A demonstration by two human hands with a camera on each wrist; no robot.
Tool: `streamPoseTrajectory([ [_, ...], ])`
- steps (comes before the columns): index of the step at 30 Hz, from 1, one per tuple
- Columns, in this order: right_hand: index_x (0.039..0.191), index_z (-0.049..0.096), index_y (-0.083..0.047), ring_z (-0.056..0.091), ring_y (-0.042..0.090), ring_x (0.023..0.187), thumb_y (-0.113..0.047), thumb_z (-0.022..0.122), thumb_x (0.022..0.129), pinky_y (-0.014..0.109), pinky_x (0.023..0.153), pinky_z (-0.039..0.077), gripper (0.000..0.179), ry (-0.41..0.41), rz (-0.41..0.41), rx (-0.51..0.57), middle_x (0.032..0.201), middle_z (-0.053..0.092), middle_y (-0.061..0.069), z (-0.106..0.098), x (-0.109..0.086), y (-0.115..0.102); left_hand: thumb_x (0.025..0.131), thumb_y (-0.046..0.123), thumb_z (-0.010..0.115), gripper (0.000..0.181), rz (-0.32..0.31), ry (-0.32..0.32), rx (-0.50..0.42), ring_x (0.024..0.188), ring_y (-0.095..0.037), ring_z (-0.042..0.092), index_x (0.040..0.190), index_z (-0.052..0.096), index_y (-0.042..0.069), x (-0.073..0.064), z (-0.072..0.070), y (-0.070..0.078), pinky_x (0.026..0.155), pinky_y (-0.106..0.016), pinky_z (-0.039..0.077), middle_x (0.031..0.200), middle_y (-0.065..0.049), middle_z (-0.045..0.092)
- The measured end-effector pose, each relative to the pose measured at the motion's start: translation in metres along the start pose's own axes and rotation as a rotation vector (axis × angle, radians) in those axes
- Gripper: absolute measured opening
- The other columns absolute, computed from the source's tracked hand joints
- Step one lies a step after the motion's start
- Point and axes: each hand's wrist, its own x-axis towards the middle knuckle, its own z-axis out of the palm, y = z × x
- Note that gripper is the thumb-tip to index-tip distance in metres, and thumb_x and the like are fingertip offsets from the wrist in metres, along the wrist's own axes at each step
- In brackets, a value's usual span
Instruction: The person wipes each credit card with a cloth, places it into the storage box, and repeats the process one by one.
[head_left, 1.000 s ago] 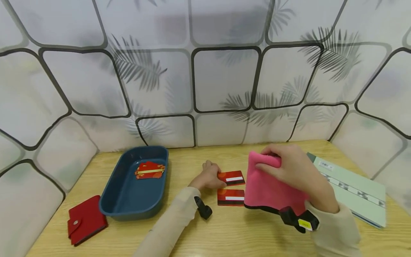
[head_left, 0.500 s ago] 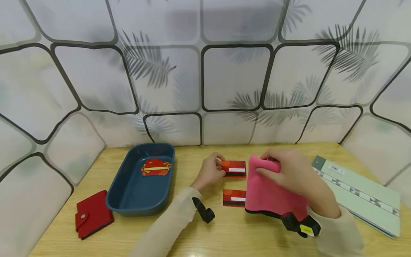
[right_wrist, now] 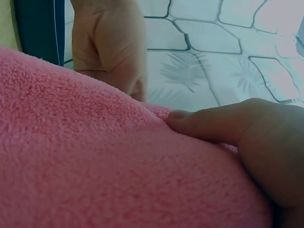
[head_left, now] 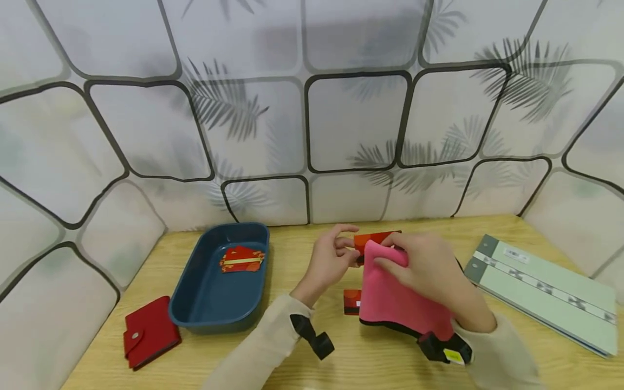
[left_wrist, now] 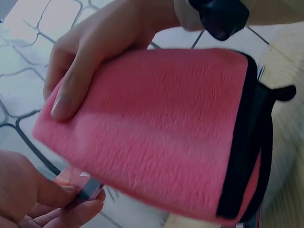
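Observation:
My right hand (head_left: 434, 268) grips a folded pink fleecy cloth (head_left: 397, 295) with black edging by its upper part, holding it over the table. In the left wrist view the cloth (left_wrist: 161, 128) fills the middle. My left hand (head_left: 331, 260) pinches a red bank card (head_left: 372, 239), lifted beside the cloth's top edge, which hides part of it. Its dark stripe shows between thumb and fingers in the left wrist view. Another red card (head_left: 351, 301) lies on the table, partly covered by the cloth.
Left of my hands stands a blue tray (head_left: 219, 303) with several red-and-gold packets (head_left: 242, 259) inside. Nearer the left edge lies a red snap wallet (head_left: 151, 333). A pale green binder (head_left: 546, 298) lies at the right. A patterned curtain (head_left: 351, 124) stands behind the table.
My left hand has picked the upper red card off the table and moved it right and up, close to the cloth. The right hand keeps holding the cloth, which has shifted slightly left.

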Motion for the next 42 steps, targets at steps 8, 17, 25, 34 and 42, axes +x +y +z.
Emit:
streamPoseTrajectory([
  [8, 0.082, 0.066, -0.017, 0.041, 0.005, 0.054, -0.027, 0.082, 0.076, 0.022, 0.051, 0.035, 0.019, -0.001, -0.031, 0.035, 0.062, 0.054, -0.010, 0.010, 0.001, -0.004, 0.087, -0.014, 0.048, 0.041, 0.005, -0.043, 0.103, 0.055, -0.008, 0.048, 0.122, 0.062, 0.002, -0.015, 0.005, 0.015, 0.055, -0.018, 0.044, 0.101, -0.015, 0.071],
  [17, 0.079, 0.061, -0.015, 0.042, 0.007, 0.053, -0.027, 0.085, 0.070, 0.024, 0.050, 0.035, 0.029, 0.056, 0.055, 0.012, 0.060, 0.053, -0.006, 0.009, 0.001, -0.004, 0.087, -0.013, 0.049, 0.035, 0.049, -0.041, 0.109, 0.062, -0.009, 0.055, 0.115, 0.066, 0.002, -0.017, 0.008, 0.020, 0.057, -0.018, 0.046, 0.101, -0.016, 0.071],
  [25, 0.079, 0.058, -0.012, 0.042, 0.013, 0.051, -0.028, 0.084, 0.071, 0.027, 0.048, 0.033, 0.032, 0.026, 0.205, 0.021, 0.057, 0.050, -0.002, 0.009, 0.004, -0.014, 0.088, -0.011, 0.051, 0.030, 0.072, 0.023, 0.156, 0.070, -0.009, 0.059, 0.109, 0.067, 0.001, -0.020, 0.011, 0.020, 0.058, -0.018, 0.044, 0.097, -0.015, 0.071],
  [34, 0.088, 0.057, -0.010, 0.042, 0.017, 0.053, -0.030, 0.083, 0.073, 0.028, 0.048, 0.030, 0.035, -0.057, 0.367, 0.042, 0.058, 0.047, 0.001, 0.001, 0.005, -0.020, 0.087, -0.011, 0.051, 0.028, 0.106, 0.050, 0.231, 0.071, -0.009, 0.057, 0.109, 0.065, 0.001, -0.021, 0.013, 0.022, 0.059, -0.018, 0.043, 0.092, -0.013, 0.069],
  [42, 0.095, 0.056, -0.010, 0.039, 0.018, 0.053, -0.035, 0.079, 0.078, 0.029, 0.048, 0.027, 0.038, -0.141, 0.438, 0.036, 0.059, 0.041, 0.002, -0.004, 0.004, -0.018, 0.088, -0.011, 0.050, 0.027, 0.005, 0.055, 0.157, 0.072, -0.011, 0.056, 0.109, 0.062, 0.002, -0.023, 0.012, 0.021, 0.060, -0.020, 0.047, 0.093, -0.012, 0.063],
])
